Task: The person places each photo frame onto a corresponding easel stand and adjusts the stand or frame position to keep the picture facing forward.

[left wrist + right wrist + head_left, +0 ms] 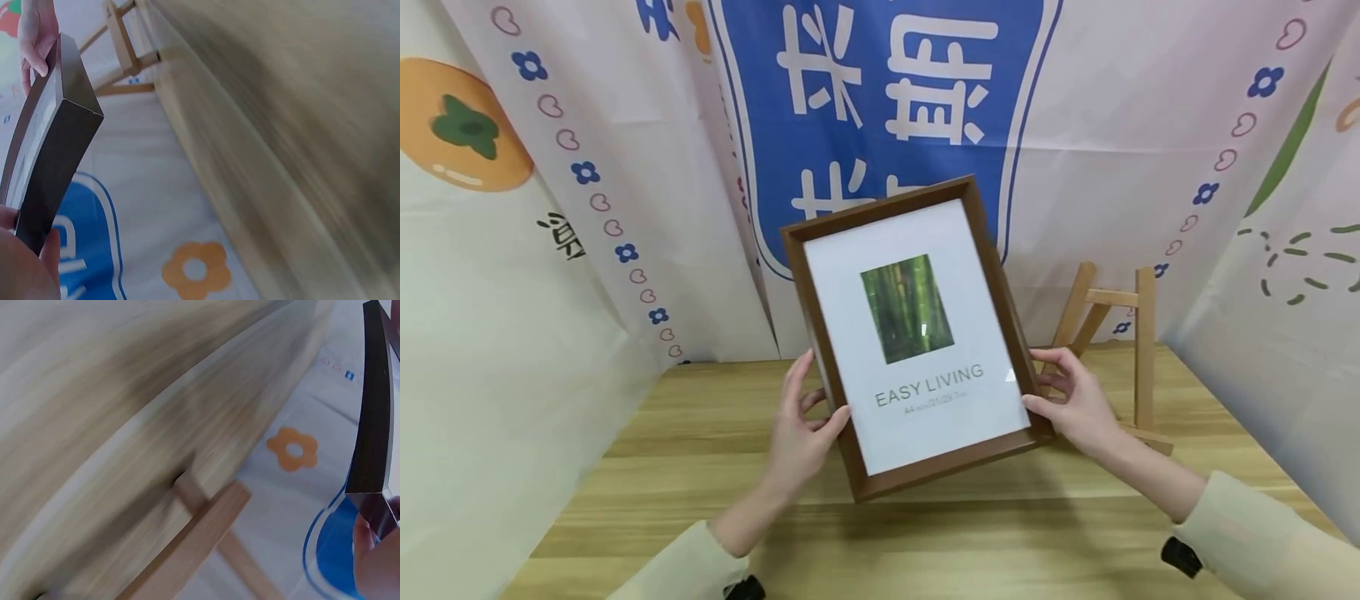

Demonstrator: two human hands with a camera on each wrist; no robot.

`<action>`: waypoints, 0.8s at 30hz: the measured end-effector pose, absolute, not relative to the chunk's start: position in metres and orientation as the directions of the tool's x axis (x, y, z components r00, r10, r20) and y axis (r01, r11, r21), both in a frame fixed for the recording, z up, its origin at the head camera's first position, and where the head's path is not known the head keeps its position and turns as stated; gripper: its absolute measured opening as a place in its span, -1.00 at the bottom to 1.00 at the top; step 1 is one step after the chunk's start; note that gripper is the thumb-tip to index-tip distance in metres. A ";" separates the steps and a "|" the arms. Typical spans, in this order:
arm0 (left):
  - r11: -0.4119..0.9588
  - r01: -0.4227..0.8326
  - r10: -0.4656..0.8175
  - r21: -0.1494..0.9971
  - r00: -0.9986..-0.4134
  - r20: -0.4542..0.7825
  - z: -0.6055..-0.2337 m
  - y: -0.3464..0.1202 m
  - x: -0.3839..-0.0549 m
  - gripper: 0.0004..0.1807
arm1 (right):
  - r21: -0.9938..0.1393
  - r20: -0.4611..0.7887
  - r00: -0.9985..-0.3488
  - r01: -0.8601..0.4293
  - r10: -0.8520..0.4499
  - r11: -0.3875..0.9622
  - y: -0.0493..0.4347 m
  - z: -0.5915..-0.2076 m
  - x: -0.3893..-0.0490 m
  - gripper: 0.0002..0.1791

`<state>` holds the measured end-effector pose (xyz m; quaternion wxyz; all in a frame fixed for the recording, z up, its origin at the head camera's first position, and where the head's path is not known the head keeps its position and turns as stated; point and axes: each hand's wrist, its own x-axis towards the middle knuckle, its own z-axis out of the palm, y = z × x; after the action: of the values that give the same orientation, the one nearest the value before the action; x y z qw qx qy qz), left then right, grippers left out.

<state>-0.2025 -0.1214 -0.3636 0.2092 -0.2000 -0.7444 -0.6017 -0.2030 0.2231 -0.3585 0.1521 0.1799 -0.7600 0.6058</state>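
Note:
A brown picture frame (917,461) is held up over the table, tilted so its top leans left in the head view. Behind its glass is a white sheet with a green bamboo picture (907,308) and the words "EASY LIVING". My left hand (803,429) grips the left side near the lower corner, thumb on the front. On the opposite side, my right hand (1078,402) pinches the edge, thumb in front and fingers behind. In the left wrist view the picture frame (69,131) shows its dark outer edge, well off the wood surface.
A small wooden easel (1144,350) stands on the table (700,467) at the right, just behind my right hand. White printed cloth (1097,192) hangs at the back and both sides, with a blue panel (868,108) in the middle.

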 end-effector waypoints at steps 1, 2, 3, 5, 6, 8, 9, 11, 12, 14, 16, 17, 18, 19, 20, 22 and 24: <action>0.179 0.557 0.054 0.811 -0.829 0.557 -0.363 -0.116 -0.205 -0.08 | -0.865 0.450 -0.889 -0.457 -0.080 0.206 0.228 -0.358 -0.202 -0.41; 0.165 0.560 0.060 0.812 -0.828 0.558 -0.362 -0.110 -0.207 -0.08 | -0.863 0.452 -0.889 -0.457 -0.073 0.216 0.234 -0.358 -0.200 -0.42; 0.153 0.561 0.063 0.814 -0.827 0.558 -0.362 -0.104 -0.209 -0.07 | -0.859 0.456 -0.887 -0.459 -0.065 0.226 0.239 -0.358 -0.198 -0.42; 0.136 0.560 0.074 0.817 -0.828 0.555 -0.362 -0.092 -0.211 -0.05 | -0.854 0.469 -0.882 -0.467 -0.052 0.230 0.251 -0.359 -0.194 -0.44; 0.136 0.560 0.078 0.817 -0.828 0.555 -0.363 -0.086 -0.211 -0.04 | -0.852 0.477 -0.878 -0.474 -0.046 0.222 0.256 -0.360 -0.192 -0.45; 0.147 0.560 0.093 0.815 -0.828 0.553 -0.363 -0.075 -0.212 0.00 | -0.847 0.497 -0.867 -0.492 -0.030 0.202 0.266 -0.361 -0.188 -0.45; 0.149 0.562 0.108 0.813 -0.827 0.552 -0.363 -0.070 -0.213 0.01 | -0.841 0.507 -0.861 -0.500 -0.020 0.204 0.270 -0.360 -0.186 -0.44; 0.156 0.567 0.147 0.809 -0.823 0.548 -0.365 -0.061 -0.213 0.05 | -0.840 0.512 -0.859 -0.500 0.002 0.211 0.278 -0.359 -0.181 -0.39; 0.157 0.571 0.172 0.806 -0.819 0.547 -0.365 -0.057 -0.213 0.07 | -0.834 0.515 -0.857 -0.496 0.017 0.241 0.282 -0.359 -0.179 -0.38; 0.153 0.580 0.228 0.800 -0.808 0.543 -0.364 -0.051 -0.215 0.09 | -0.823 0.520 -0.853 -0.485 0.049 0.295 0.289 -0.358 -0.175 -0.37; 0.143 0.594 0.280 0.792 -0.792 0.543 -0.361 -0.045 -0.219 0.08 | -0.826 0.526 -0.846 -0.486 0.082 0.284 0.297 -0.359 -0.172 -0.35; 0.146 0.601 0.304 0.786 -0.783 0.543 -0.359 -0.042 -0.222 0.08 | -0.826 0.533 -0.840 -0.491 0.099 0.275 0.301 -0.360 -0.171 -0.35; 0.147 0.606 0.326 0.782 -0.776 0.540 -0.356 -0.039 -0.225 0.08 | -0.830 0.539 -0.834 -0.502 0.115 0.244 0.304 -0.360 -0.170 -0.34; 0.146 0.612 0.346 0.778 -0.768 0.539 -0.353 -0.037 -0.229 0.07 | -0.834 0.543 -0.829 -0.515 0.130 0.198 0.307 -0.361 -0.169 -0.33; 0.138 0.618 0.365 0.774 -0.758 0.540 -0.350 -0.034 -0.233 0.06 | -0.836 0.546 -0.824 -0.527 0.149 0.152 0.310 -0.361 -0.168 -0.33; 0.127 0.631 0.395 0.765 -0.740 0.544 -0.343 -0.028 -0.242 0.05 | -0.842 0.539 -0.823 -0.533 0.181 0.086 0.315 -0.362 -0.168 -0.34; 0.109 0.640 0.418 0.761 -0.724 0.549 -0.338 -0.024 -0.251 0.04 | -0.851 0.523 -0.827 -0.521 0.207 0.067 0.319 -0.361 -0.167 -0.35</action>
<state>-0.2508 -0.0235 -0.3385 0.0984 -0.3582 -0.7379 -0.5634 -0.1674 0.3186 -0.3610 0.2705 0.1158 -0.6784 0.6731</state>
